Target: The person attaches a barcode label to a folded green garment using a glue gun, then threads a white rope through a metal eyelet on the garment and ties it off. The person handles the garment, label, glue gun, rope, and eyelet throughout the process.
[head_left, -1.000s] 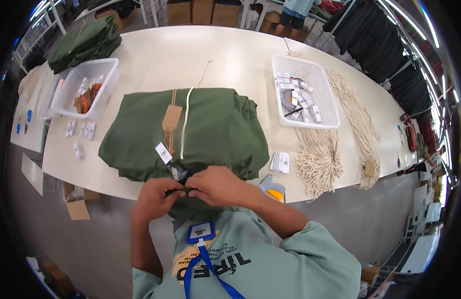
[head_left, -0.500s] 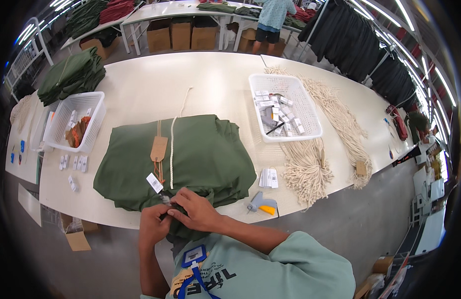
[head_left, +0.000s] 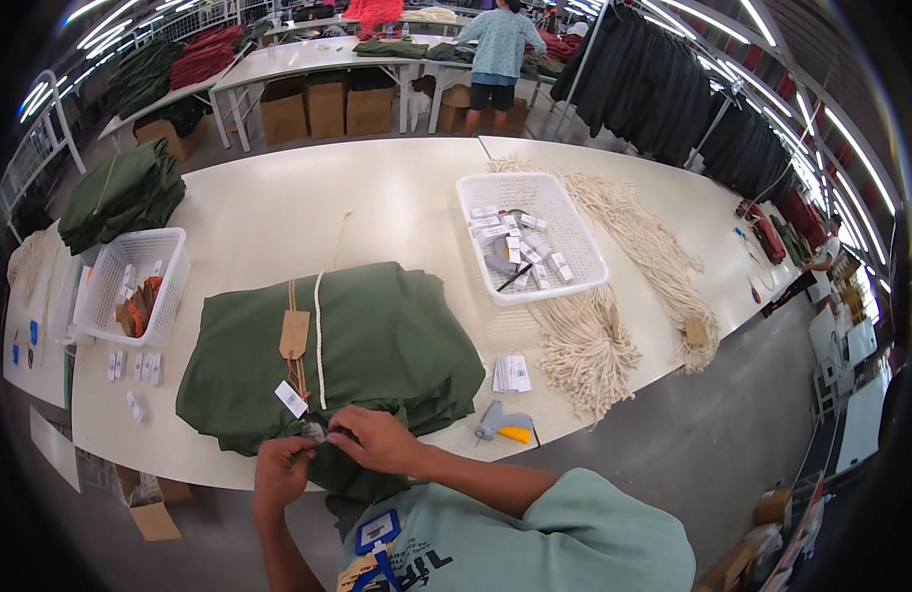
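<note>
A folded stack of dark green fabric (head_left: 397,331) lies on the table in front of me. My left hand (head_left: 282,474) and my right hand (head_left: 379,441) meet at its near edge, fingers pinched. Between their fingertips a small pale label (head_left: 316,432) shows, partly hidden by the fingers. Just beyond it lies a white printed tag (head_left: 291,398). A brown card hang tag (head_left: 294,335) on orange strings rests on the fabric. Alongside runs a cream cord (head_left: 321,345), its thin end reaching past the far edge onto the table.
Right of the fabric are a grey and yellow tagging gun (head_left: 504,424), a stack of white tags (head_left: 512,374), a white basket (head_left: 599,271) of tags and bundles of cream cords (head_left: 586,360). Another white basket (head_left: 177,286) and folded green fabric (head_left: 122,197) sit left. A person (head_left: 495,49) stands beyond.
My fingertips have drawn slightly apart, and more of the pale label shows between them. The whole view has shifted, so the table sits lower in it.
</note>
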The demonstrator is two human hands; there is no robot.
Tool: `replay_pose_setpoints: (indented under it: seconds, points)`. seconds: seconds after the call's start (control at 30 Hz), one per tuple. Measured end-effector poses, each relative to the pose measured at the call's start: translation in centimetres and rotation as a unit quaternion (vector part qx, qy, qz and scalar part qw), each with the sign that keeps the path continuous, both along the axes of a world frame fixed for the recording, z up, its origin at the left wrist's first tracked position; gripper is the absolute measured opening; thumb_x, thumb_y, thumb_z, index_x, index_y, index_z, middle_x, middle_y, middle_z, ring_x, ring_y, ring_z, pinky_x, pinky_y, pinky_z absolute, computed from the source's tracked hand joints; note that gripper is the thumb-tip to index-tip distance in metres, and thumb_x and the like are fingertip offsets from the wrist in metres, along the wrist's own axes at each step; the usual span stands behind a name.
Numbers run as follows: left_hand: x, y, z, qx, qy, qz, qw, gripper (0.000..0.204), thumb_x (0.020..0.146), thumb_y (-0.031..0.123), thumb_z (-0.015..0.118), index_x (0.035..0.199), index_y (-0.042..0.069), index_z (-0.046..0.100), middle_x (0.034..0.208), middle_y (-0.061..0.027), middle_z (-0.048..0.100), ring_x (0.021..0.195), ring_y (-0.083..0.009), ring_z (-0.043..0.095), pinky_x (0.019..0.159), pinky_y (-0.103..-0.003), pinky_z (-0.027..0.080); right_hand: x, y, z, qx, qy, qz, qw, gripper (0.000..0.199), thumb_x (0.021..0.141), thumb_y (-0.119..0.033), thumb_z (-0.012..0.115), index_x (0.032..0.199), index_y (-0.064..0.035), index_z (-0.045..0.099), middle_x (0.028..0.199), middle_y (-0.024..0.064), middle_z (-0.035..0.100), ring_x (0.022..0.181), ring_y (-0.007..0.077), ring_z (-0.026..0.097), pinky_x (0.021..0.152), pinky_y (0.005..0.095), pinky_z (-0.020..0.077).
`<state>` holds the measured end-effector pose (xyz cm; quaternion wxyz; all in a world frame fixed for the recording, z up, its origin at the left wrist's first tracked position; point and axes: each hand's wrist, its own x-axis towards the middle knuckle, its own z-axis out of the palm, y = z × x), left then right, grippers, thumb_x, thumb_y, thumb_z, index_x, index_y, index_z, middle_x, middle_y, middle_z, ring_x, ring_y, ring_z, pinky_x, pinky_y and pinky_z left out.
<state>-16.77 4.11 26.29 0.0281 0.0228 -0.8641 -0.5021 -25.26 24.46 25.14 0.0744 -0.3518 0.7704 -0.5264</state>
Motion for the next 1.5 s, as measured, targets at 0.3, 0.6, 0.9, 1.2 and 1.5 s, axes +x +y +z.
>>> replay_pose_setpoints:
  seconds: [0.3, 0.6, 0.9, 1.2, 1.5]
  points:
    - [0.8, -1.0, 0.1, -0.149, 0.047, -0.002, 0.988, 0.021, 0.081, -0.004, 0.064, 0.096, 0.007, 0.074, 0.084, -0.0105, 0.073, 0.080, -0.0296, 0.067, 0.098, -0.046, 0.041, -0.9, 0.5, 0.6, 0.264, 0.007, 0.073, 0.962, 0.037, 0.098, -0.042, 0.059, 0.094, -0.0057, 0.064, 0.089, 0.0150, 0.068, 0.085, 0.0394, 0.066, 0.073, 0.0503, 0.0508]
    - [1.4, -2.3, -1.0, -0.157, 0.060, 0.001, 0.986, 0.022, 0.079, -0.006, 0.063, 0.093, 0.006, 0.074, 0.082, -0.0101, 0.073, 0.080, -0.0302, 0.068, 0.098, -0.045, 0.044, -4.0, 4.7, 1.8, 0.316, 0.009, 0.177, 0.932, 0.035, 0.098, -0.043, 0.058, 0.092, -0.0095, 0.066, 0.093, 0.0140, 0.065, 0.094, 0.0366, 0.064, 0.077, 0.0495, 0.0502]
    - [0.4, -0.9, -0.3, -0.174, 0.099, 0.013, 0.980, 0.022, 0.078, -0.005, 0.063, 0.093, 0.007, 0.075, 0.082, -0.0105, 0.073, 0.080, -0.0300, 0.068, 0.097, -0.043, 0.046, -2.5, -0.2, -0.1, 0.240, -0.004, 0.158, 0.958, 0.031, 0.099, -0.038, 0.057, 0.093, -0.0089, 0.064, 0.088, 0.0162, 0.065, 0.087, 0.0405, 0.063, 0.075, 0.0508, 0.0497]
    - [0.8, -1.5, -0.8, -0.159, 0.090, 0.030, 0.983, 0.023, 0.077, -0.005, 0.064, 0.090, 0.008, 0.076, 0.078, -0.0104, 0.072, 0.077, -0.0304, 0.067, 0.093, -0.042, 0.048, -3.9, 1.9, 1.2, 0.285, -0.009, 0.200, 0.937, 0.033, 0.099, -0.041, 0.057, 0.090, -0.0095, 0.065, 0.082, 0.0161, 0.066, 0.083, 0.0394, 0.064, 0.069, 0.0513, 0.0482]
    - [0.1, -0.1, -1.5, -0.227, 0.196, 0.025, 0.954, 0.024, 0.076, -0.006, 0.063, 0.093, 0.007, 0.074, 0.082, -0.0085, 0.072, 0.081, -0.0270, 0.068, 0.093, -0.042, 0.049, -4.7, 1.8, 1.0, 0.257, 0.013, 0.195, 0.946, 0.035, 0.096, -0.037, 0.058, 0.082, -0.0043, 0.060, 0.076, 0.0192, 0.061, 0.077, 0.0413, 0.062, 0.067, 0.0504, 0.0460]
